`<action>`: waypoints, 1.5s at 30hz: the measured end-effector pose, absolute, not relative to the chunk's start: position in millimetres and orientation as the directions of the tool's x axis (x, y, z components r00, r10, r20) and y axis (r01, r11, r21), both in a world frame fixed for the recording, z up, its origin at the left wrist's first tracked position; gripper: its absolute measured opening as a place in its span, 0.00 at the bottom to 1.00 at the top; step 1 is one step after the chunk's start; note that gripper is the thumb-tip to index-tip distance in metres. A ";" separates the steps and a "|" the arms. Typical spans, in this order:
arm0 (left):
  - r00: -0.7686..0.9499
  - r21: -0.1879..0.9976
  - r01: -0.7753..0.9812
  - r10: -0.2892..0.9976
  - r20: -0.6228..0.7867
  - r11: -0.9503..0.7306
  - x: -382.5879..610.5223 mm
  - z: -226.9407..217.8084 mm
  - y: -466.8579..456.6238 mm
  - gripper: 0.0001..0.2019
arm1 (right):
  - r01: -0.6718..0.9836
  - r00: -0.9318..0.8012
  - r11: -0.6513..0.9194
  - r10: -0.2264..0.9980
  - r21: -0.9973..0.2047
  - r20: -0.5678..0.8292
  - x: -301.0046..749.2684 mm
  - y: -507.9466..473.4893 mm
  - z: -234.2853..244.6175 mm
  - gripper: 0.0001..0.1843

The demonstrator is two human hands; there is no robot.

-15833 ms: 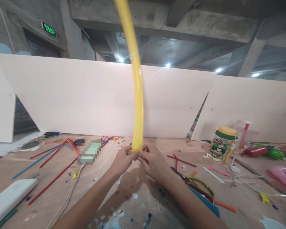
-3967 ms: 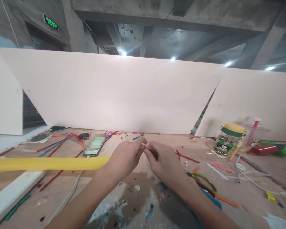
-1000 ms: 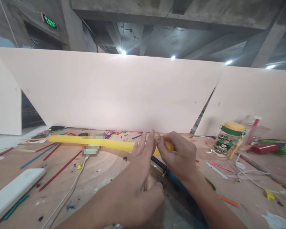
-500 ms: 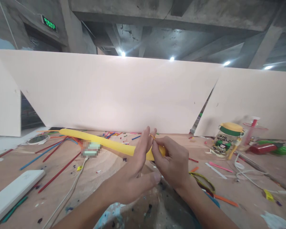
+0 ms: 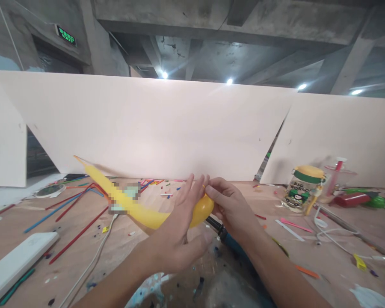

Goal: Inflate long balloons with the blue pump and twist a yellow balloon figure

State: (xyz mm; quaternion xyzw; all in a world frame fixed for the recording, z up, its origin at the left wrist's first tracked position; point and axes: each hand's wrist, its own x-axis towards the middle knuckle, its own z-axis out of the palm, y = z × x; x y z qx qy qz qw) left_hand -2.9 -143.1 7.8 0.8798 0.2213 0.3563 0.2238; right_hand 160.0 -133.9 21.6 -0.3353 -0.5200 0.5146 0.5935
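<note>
A long yellow balloon (image 5: 137, 208) curves from its thin tip at upper left to a rounded end between my hands, above the wooden table (image 5: 83, 256). My left hand (image 5: 182, 231) has its fingers stretched out and lies against the balloon's rounded end, which bulges behind it. My right hand (image 5: 226, 205) is closed in a pinch at the balloon's neck, just above that end. Under my right wrist lies a black and blue pump (image 5: 226, 236).
White boards (image 5: 167, 128) stand along the table's back edge. Uninflated balloons in several colours (image 5: 67, 205) lie scattered at the left, beside a white box (image 5: 16, 263) and a cable (image 5: 93, 261). A jar (image 5: 300, 188), red and green objects (image 5: 359, 200) and white cords (image 5: 333, 233) sit right.
The balloon's far tip has swung upward and the body now sags in a curve. Its rounded end bulges more between my hands, which have stayed close together.
</note>
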 end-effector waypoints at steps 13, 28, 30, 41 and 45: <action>0.712 0.141 0.535 0.535 0.455 -0.833 13.6 7.3 -144.9 0.37 | -0.433 0.253 0.374 0.924 -0.820 0.288 153.7 -122.0 9.2 0.15; 0.645 0.097 0.586 0.536 0.545 -0.804 3.0 7.3 -153.0 0.33 | -0.208 0.414 0.551 0.798 -0.808 0.438 193.2 -120.9 19.2 0.11; 0.556 0.200 0.597 0.580 0.595 -0.777 2.5 8.0 -149.4 0.33 | -0.240 0.197 0.496 0.867 -0.835 0.458 172.2 -132.2 13.7 0.11; 0.535 0.149 0.714 0.670 0.515 -0.684 -21.5 22.1 -126.9 0.21 | -0.142 0.133 0.498 0.866 -0.856 0.482 182.4 -118.0 9.1 0.10; 0.514 0.098 0.765 0.696 0.501 -0.636 -33.0 26.2 -118.2 0.21 | -0.138 0.249 0.491 0.858 -0.860 0.449 197.9 -106.1 9.5 0.10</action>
